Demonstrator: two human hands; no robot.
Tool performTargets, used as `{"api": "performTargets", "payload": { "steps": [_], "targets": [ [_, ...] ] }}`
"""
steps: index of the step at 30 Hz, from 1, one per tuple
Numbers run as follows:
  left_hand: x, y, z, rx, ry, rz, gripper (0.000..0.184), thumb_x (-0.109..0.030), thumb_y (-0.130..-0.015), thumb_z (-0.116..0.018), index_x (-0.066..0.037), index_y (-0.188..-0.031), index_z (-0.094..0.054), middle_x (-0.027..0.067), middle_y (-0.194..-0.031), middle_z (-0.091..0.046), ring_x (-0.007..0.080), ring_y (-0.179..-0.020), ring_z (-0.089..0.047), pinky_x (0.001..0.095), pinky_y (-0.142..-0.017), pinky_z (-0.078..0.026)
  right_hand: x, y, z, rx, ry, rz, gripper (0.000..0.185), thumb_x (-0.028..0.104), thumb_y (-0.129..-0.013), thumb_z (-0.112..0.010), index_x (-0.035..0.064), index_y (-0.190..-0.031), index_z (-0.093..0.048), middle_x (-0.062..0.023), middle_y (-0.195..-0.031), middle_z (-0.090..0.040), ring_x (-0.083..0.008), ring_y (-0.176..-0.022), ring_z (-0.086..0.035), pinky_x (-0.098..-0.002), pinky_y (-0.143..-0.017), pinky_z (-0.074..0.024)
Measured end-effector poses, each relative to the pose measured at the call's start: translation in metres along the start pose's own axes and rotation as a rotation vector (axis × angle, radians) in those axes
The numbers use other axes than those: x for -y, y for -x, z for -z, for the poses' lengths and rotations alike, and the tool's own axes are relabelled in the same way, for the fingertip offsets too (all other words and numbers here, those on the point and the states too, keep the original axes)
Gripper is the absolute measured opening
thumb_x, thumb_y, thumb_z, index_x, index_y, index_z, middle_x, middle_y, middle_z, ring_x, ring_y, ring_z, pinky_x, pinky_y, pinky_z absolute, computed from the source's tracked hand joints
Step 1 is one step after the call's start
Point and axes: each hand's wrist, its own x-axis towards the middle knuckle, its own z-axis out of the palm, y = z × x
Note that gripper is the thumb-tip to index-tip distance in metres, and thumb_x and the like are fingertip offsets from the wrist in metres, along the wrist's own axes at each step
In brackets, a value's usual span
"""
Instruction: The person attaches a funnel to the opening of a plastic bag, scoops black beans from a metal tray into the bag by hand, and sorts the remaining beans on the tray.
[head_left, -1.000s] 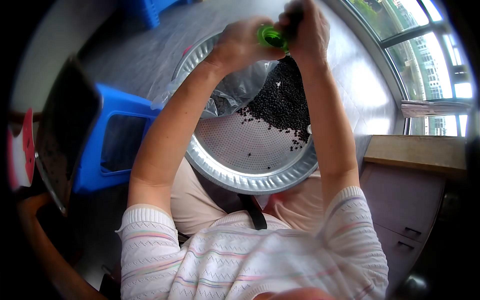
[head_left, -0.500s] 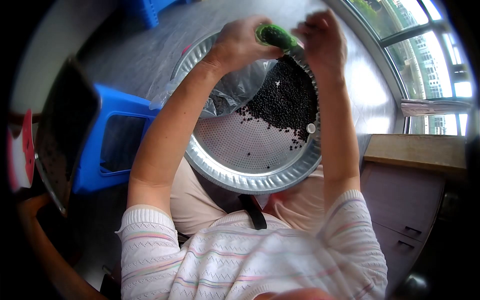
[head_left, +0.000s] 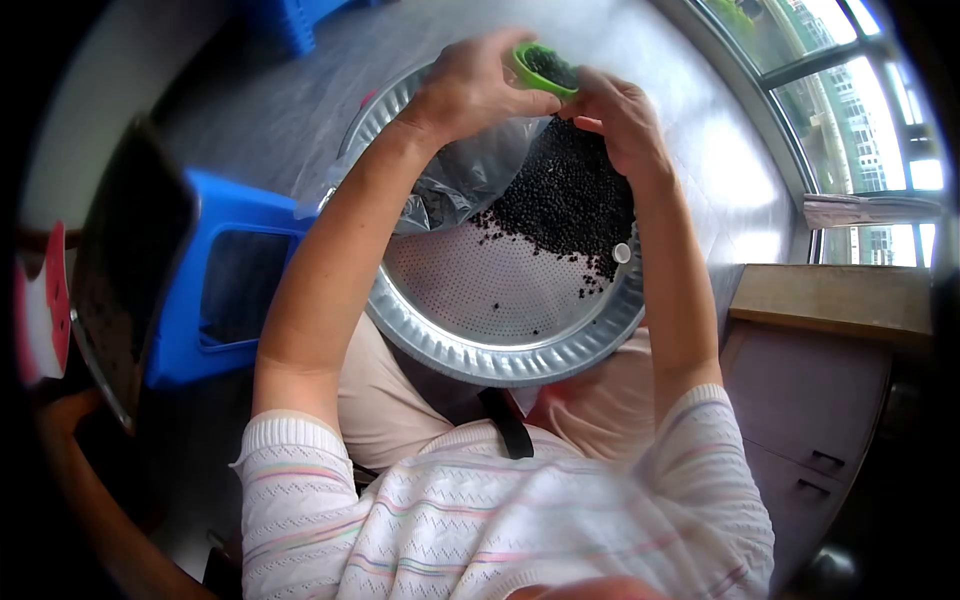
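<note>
My left hand is wrapped round a green container filled with small dark beads, its opening facing up. At the container's right edge, my right hand has its fingers pressed together; whether they hold anything is hidden. Below both hands is a round metal tray with a perforated bottom. A heap of black beads covers its upper right part. A clear plastic bag lies over the tray's left side, under my left forearm. A small white cap sits near the right rim.
The tray rests over my lap. To the left stands a blue plastic stool, with a dark chair beyond it. Another blue stool is at the top. A cabinet and a window are on the right.
My right hand moved over the container, away to the right, then back against its right edge. Beads now fill the container up to near its opening. The left hand kept its hold.
</note>
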Motion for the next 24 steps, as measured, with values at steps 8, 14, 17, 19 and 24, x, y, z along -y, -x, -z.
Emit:
{"api": "performTargets", "payload": {
  "steps": [8,14,17,19,24],
  "targets": [
    [-0.001,0.001,0.002,-0.007,0.004,0.004,0.075,-0.024,-0.067,-0.082,0.005,-0.127,-0.047,0.0094,-0.1,-0.065,0.0168,-0.091,-0.063,0.0267,-0.079,-0.051,-0.004,0.002,0.001,0.022,-0.037,0.089,0.033,0.034,-0.093,-0.053,0.005,-0.095,-0.067,0.0001,-0.075,-0.065,-0.0069,-0.068,-0.06,-0.0201,-0.063,-0.0417],
    [-0.014,0.004,0.008,0.058,0.025,0.005,0.073,-0.024,-0.067,-0.082,0.004,-0.126,-0.049,0.0088,-0.097,-0.066,0.0162,-0.091,-0.063,0.0269,-0.078,-0.051,-0.002,-0.001,0.002,0.044,0.003,0.066,0.033,0.035,-0.092,-0.055,0.005,-0.095,-0.067,-0.0002,-0.076,-0.065,-0.0079,-0.07,-0.061,-0.0225,-0.066,-0.0432],
    [0.001,0.001,0.0,-0.028,-0.053,-0.012,0.071,-0.024,-0.067,-0.082,0.004,-0.124,-0.05,0.0084,-0.096,-0.066,0.0153,-0.09,-0.063,0.0275,-0.079,-0.051,-0.001,-0.003,0.007,0.065,-0.007,0.122,0.033,0.036,-0.091,-0.057,0.0051,-0.095,-0.068,-0.0008,-0.078,-0.065,-0.0084,-0.07,-0.061,-0.0231,-0.067,-0.0429],
    [-0.004,0.003,0.004,-0.002,-0.037,-0.013,0.07,-0.024,-0.067,-0.082,0.003,-0.124,-0.05,0.0082,-0.095,-0.066,0.015,-0.09,-0.063,0.0279,-0.079,-0.052,0.004,-0.002,0.005,0.069,-0.003,0.131,0.033,0.036,-0.091,-0.058,0.0046,-0.095,-0.068,-0.0013,-0.078,-0.065,-0.0088,-0.071,-0.061,-0.0233,-0.067,-0.0433],
    [-0.004,0.003,0.005,0.03,0.012,-0.01,0.068,-0.023,-0.067,-0.082,0.002,-0.122,-0.052,0.0077,-0.095,-0.066,0.0148,-0.089,-0.063,0.0275,-0.079,-0.052,0.004,-0.004,0.007,0.068,0.0,0.128,0.032,0.034,-0.091,-0.058,0.0032,-0.095,-0.067,-0.0027,-0.078,-0.065,-0.0103,-0.07,-0.061,-0.0243,-0.069,-0.0462]
  ]
}}
